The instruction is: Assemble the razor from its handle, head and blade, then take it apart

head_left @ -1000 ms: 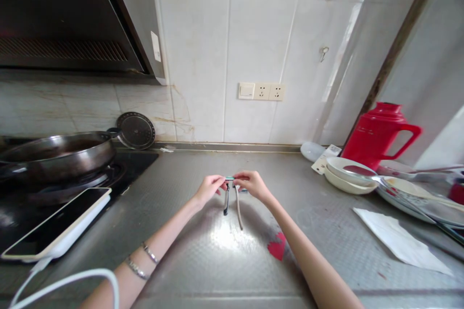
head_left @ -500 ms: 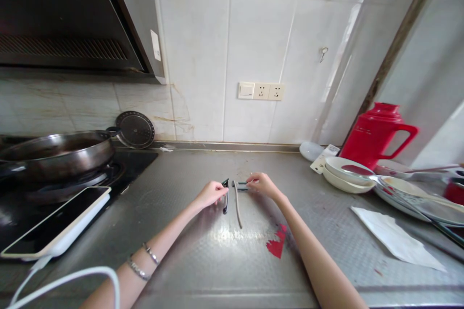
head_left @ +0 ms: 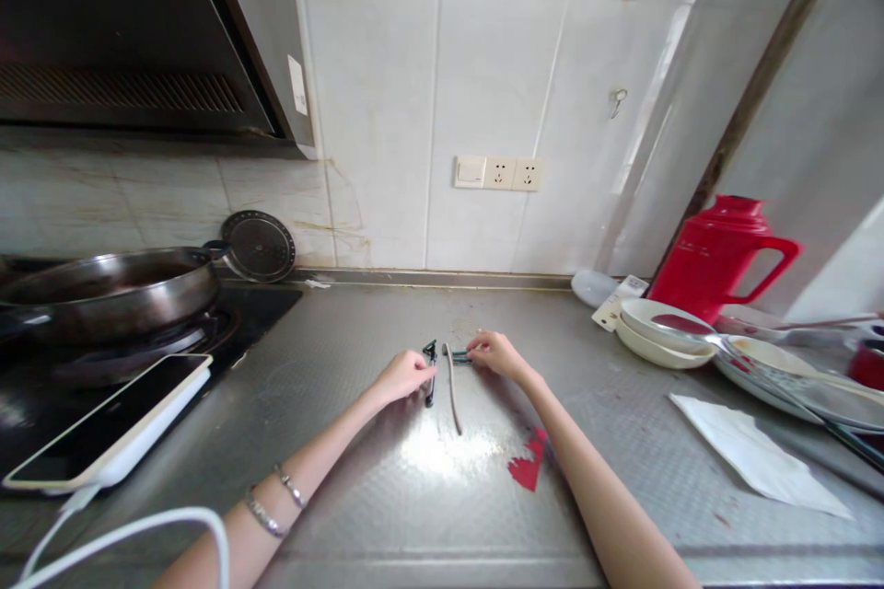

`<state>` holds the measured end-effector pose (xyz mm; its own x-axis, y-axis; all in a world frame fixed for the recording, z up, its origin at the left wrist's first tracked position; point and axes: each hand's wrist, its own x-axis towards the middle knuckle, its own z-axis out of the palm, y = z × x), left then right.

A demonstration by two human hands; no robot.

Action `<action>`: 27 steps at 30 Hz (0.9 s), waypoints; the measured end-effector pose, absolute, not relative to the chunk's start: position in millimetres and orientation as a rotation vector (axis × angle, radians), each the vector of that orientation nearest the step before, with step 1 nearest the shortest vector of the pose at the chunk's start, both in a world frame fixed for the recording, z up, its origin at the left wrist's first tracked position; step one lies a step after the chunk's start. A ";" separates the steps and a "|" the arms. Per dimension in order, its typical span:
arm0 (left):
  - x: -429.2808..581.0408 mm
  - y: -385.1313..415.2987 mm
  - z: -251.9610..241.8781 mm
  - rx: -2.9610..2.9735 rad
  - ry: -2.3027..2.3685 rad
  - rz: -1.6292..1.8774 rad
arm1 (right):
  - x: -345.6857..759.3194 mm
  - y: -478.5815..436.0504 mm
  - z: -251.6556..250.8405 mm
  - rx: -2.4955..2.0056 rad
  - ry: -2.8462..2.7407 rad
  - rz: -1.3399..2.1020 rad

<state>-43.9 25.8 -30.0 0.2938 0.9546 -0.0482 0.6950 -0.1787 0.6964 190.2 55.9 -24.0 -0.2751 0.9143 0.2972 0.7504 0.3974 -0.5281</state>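
My left hand [head_left: 407, 375] has its fingers closed at a slim dark stick-like piece with a wider dark-green top [head_left: 430, 350], which stretches toward me along the steel counter. The fingertips hide part of it. To the right, my right hand [head_left: 497, 354] pinches the end of a short dark-green piece [head_left: 457, 356] lying crosswise. Between the hands a thin grey rod [head_left: 454, 396] points toward me, its far end touching or right beside the green piece. The exact kind of these small items cannot be made out. Nearer me, by my right forearm, lies a jagged red scrap [head_left: 529, 462].
A pan [head_left: 117, 283] sits on the stove at left, with a phone [head_left: 110, 419] and white cable [head_left: 172, 517] nearer. At right are a red thermos [head_left: 711, 258], stacked bowls [head_left: 656, 345], plates and a white napkin [head_left: 756, 456]. Wall sockets [head_left: 513, 174] are behind.
My left hand has slid slightly toward me along the dark stick-like piece, showing more of its green top. My right hand and the grey rod have hardly moved.
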 end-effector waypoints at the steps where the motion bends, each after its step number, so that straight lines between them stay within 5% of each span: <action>1: -43.9 25.6 -29.8 1.965 1.474 0.544 | 189.7 55.0 -23.5 -1.422 -2.099 0.382; 17: -23.9 -6.6 -2.5 2.260 1.894 0.258 | 175.4 44.2 -2.9 -1.374 -1.925 0.421; 27: -19.8 -8.9 4.6 2.248 1.919 0.388 | 130.9 36.1 -11.6 -1.340 -1.395 1.078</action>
